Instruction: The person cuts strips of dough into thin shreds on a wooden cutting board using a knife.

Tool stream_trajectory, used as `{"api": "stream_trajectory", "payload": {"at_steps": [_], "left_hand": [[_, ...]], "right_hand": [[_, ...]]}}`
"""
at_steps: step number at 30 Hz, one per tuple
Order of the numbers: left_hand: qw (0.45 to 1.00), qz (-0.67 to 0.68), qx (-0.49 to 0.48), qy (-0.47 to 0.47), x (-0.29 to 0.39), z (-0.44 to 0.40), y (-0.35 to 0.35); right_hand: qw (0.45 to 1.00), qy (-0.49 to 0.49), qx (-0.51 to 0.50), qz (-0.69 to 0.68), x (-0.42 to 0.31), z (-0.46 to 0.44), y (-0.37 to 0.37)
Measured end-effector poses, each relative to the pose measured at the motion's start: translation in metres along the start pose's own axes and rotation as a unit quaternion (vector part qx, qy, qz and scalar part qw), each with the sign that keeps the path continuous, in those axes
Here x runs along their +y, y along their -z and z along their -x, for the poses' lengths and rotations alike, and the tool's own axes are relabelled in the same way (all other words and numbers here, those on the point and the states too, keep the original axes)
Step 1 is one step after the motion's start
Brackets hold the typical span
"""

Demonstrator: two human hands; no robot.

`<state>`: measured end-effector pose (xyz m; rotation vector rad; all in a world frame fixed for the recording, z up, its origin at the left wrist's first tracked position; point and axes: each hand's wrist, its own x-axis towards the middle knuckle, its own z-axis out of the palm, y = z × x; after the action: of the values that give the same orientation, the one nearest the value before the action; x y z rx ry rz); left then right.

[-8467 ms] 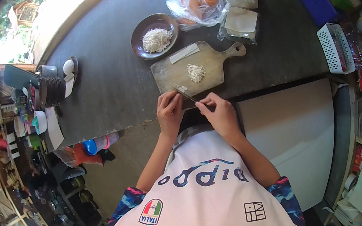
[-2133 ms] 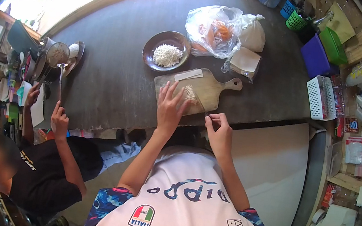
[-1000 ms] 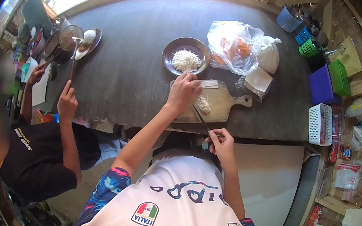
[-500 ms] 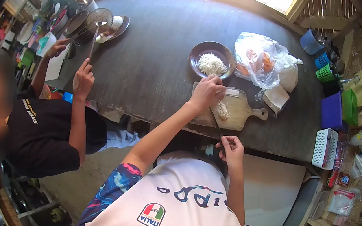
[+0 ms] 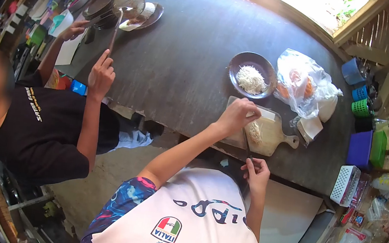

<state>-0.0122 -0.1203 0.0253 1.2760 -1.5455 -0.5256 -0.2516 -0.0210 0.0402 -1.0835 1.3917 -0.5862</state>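
My right hand is closed round the handle of a thin knife, whose blade points up over the wooden cutting board. Above the board's left part, my left hand has its fingers pinched together; what they hold, if anything, is too small to make out. A small heap of pale shreds lies on the board beside the blade. Behind it lies a white strip, partly hidden by my left hand. Just beyond the board, a dark round plate carries a pile of white shreds.
Plastic bags with orange contents and a packet lie right of the plate. At the left, a co-worker holds a strainer and a utensil near stacked dark plates. Baskets line the right side.
The view has swung, moving the board rightward in frame. My left hand has gone from spread over the shreds to pinched at the board's left. The co-worker has come nearer the middle of view.
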Motion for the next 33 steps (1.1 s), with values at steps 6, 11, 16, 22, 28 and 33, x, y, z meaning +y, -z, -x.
{"api": "stream_trajectory", "payload": {"at_steps": [6, 11, 16, 22, 28, 33], "left_hand": [[0.988, 0.081, -0.016, 0.128, 0.021, 0.037, 0.037], [0.987, 0.032, -0.057, 0.147, 0.009, 0.064, 0.042], [0.99, -0.108, -0.072, 0.055, 0.008, 0.055, 0.051], [0.965, -0.225, -0.129, -0.033, 0.0, 0.044, 0.037], [0.944, -0.276, -0.15, -0.101, -0.005, 0.049, 0.038], [0.941, -0.278, -0.166, -0.102, -0.001, 0.055, 0.044]], "right_hand": [[0.996, 0.028, 0.019, 0.077, -0.012, 0.004, -0.005], [0.996, -0.007, 0.034, 0.08, -0.021, -0.001, -0.016], [0.994, -0.007, 0.064, 0.087, -0.025, -0.006, -0.03], [0.993, -0.016, 0.084, 0.087, -0.025, -0.004, -0.042], [0.984, 0.021, 0.115, 0.136, -0.027, 0.0, -0.047], [0.979, 0.033, 0.141, 0.141, -0.025, 0.002, -0.052]]}}
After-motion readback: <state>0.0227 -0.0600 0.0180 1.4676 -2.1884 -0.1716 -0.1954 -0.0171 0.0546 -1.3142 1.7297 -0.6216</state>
